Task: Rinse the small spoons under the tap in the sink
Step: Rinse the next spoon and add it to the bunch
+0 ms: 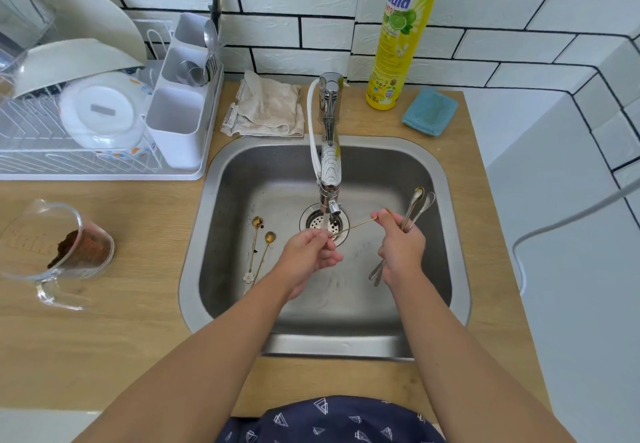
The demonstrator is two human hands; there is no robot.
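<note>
A thin gold spoon [358,225] is stretched between both hands under the running tap [329,179]. My left hand [310,252] pinches its bowl end in the water stream, over the drain [320,222]. My right hand [401,247] holds its handle end between thumb and forefinger and also grips two silver spoons [417,207], bowls pointing up and away. Two more gold spoons [259,252] lie on the sink floor at the left, their bowls dirty. The steel sink [221,221] is wet.
A dish rack [104,151] with plates and a cutlery holder stands at the left. A glass jug [55,248] with brown residue lies on the wooden counter. Behind the sink are a folded cloth [266,106], a yellow detergent bottle [398,44] and a blue sponge [429,111].
</note>
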